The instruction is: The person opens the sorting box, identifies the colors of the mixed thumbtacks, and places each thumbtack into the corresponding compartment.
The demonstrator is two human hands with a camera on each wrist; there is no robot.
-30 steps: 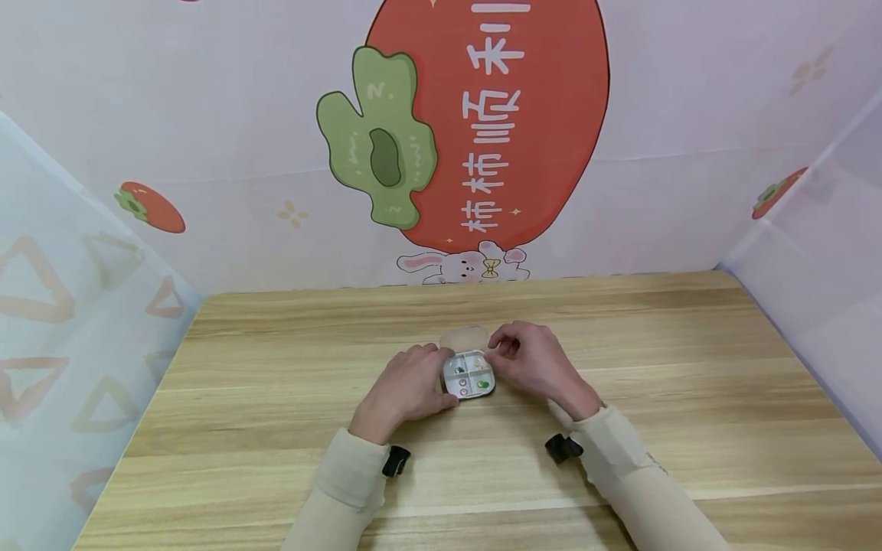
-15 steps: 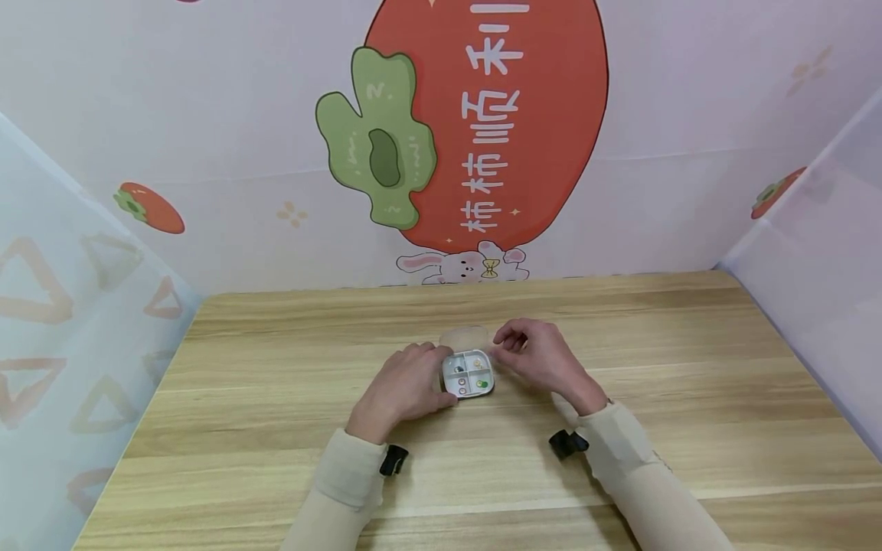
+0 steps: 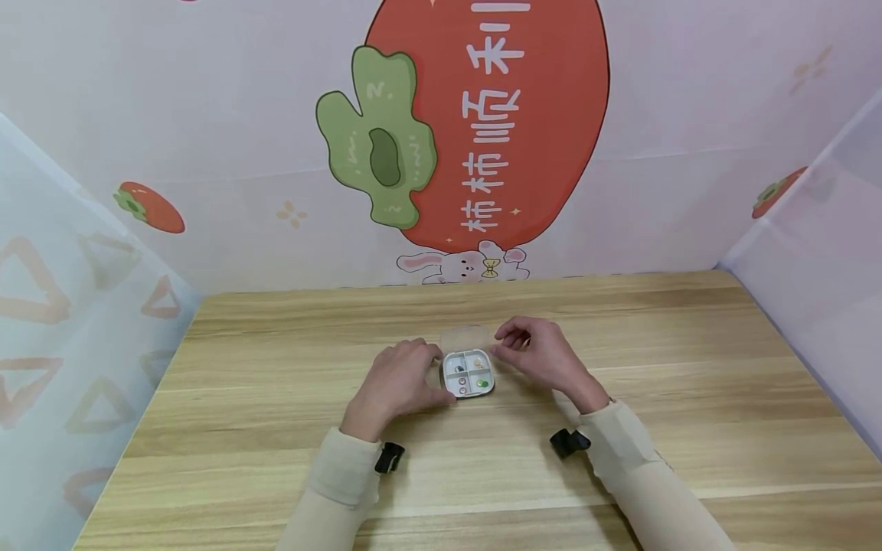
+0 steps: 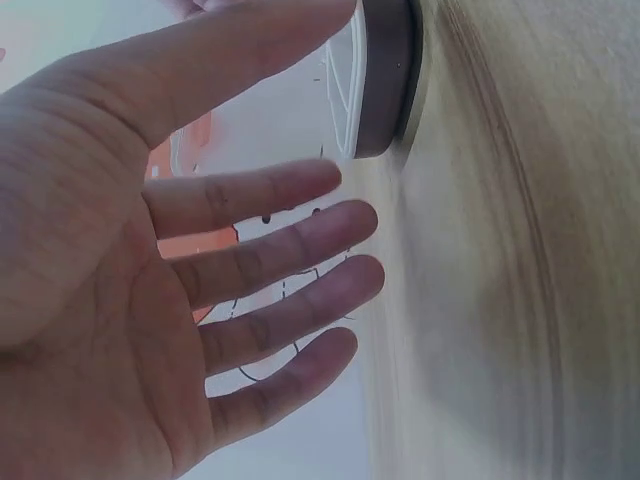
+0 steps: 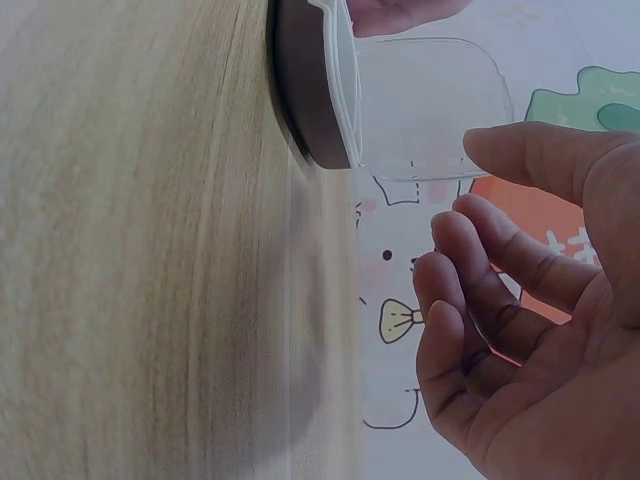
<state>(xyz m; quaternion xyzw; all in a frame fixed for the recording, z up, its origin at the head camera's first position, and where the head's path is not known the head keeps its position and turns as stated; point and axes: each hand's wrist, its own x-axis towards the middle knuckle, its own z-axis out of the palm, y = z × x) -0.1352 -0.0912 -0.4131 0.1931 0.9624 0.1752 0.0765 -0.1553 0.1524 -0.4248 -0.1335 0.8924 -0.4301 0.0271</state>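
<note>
A small pill box with a white divided inside stands on the table, its clear lid raised at the far side. Four-way partitions hold small bits, among them a green piece and ring-like pieces. Left of the box is my left hand, fingers spread; its thumb tip is right at the box's near corner, while the other fingers are apart from it. My right hand hovers by the lid's right side with loosely bent fingers and nothing between them; in the right wrist view its thumb overlaps the lid's edge.
The wood-grain table runs back to a printed cloth wall with a large persimmon drawing. Cloth side walls border it left and right. A black wrist strap piece hangs by the left sleeve.
My left hand's fingers have come off the box's far left corner and drawn left. My right hand has moved slightly right and away from the box, which stays in place.
</note>
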